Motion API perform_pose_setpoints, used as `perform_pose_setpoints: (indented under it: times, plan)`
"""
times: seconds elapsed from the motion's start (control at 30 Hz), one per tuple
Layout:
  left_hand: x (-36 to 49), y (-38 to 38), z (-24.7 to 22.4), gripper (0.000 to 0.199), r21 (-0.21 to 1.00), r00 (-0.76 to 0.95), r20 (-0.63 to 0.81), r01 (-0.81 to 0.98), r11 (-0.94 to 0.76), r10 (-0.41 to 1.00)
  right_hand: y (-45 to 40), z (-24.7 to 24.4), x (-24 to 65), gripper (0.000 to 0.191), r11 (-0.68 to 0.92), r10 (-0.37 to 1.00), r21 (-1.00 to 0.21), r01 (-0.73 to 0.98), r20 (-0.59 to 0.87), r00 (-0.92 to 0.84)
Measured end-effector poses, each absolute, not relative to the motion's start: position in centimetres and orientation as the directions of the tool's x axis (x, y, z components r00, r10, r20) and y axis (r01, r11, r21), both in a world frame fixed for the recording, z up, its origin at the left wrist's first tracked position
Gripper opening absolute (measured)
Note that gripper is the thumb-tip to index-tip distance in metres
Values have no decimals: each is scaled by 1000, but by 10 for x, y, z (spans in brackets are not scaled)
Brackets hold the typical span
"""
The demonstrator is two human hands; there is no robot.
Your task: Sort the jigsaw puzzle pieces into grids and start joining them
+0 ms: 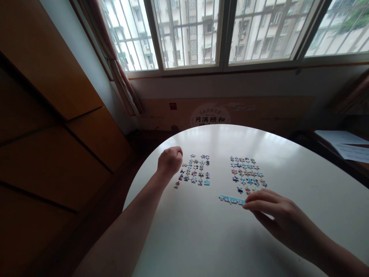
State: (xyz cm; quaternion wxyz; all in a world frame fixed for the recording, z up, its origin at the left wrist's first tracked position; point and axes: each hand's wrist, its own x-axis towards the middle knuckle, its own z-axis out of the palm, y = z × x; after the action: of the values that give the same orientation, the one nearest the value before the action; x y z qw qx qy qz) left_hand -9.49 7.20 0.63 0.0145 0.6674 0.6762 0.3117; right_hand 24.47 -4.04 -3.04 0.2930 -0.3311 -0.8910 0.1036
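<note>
My left hand [170, 159] is closed in a fist on the white table, just left of a group of loose puzzle pieces [194, 173]; whatever it may hold is hidden. A second group of loose pieces [246, 172] lies in rows to the right. Nearer to me is a joined blue puzzle strip [230, 199]. The fingertips of my right hand [269, 207] are pinched together at the strip's right end, partly covering it. One stray piece [177, 185] lies at the lower left of the left group.
The round white table [184, 238] has its far edge near a low wall under barred windows. A printed box or panel [259, 111] stands behind it. Papers [346, 144] lie on a dark surface to the right. Wooden cabinets [52, 146] are at left.
</note>
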Motion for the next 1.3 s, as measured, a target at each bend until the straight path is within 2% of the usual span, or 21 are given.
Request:
perform_pose_setpoints:
  times: [0.1, 0.17, 0.3, 0.43, 0.6, 0.8, 1.03, 1.13, 1.2, 1.3]
  plan:
    - [-89, 69, 7, 27, 408, -33, 419, 900, -156, 907, -40, -31, 246, 23, 760, 649, -376, 530, 448, -614]
    - [-82, 64, 7, 28, 365, 103, 411, 892, -267, 906, -40, -32, 246, 24, 759, 652, -375, 533, 442, -616]
    - [-65, 48, 10, 27, 268, 460, 279, 805, -529, 843, -40, -32, 245, 24, 756, 654, -370, 539, 448, -610]
    - [-52, 33, 13, 22, 207, 632, 147, 732, -649, 761, -38, -32, 245, 24, 757, 652, -363, 543, 468, -596]
    - [-44, 28, 12, 11, 131, 678, 55, 723, -678, 733, -37, -35, 246, 24, 756, 653, -364, 544, 472, -591]
    - [-41, 30, 8, 10, 81, 680, 25, 730, -679, 733, -37, -34, 245, 24, 758, 652, -373, 536, 475, -591]
    - [-40, 29, 8, 27, 200, 774, 26, 616, -762, 633, -37, -32, 243, 23, 744, 668, -398, 538, 467, -579]
    - [-43, 30, 8, 32, 225, 760, 64, 620, -751, 647, -37, -32, 244, 23, 744, 668, -398, 537, 462, -583]
    - [-45, 31, 9, 30, 220, 733, 92, 646, -731, 674, -37, -32, 244, 23, 742, 670, -399, 539, 461, -582]
    - [-47, 31, 12, 15, 202, 710, 70, 678, -707, 701, -37, -33, 245, 23, 741, 671, -398, 541, 453, -587]
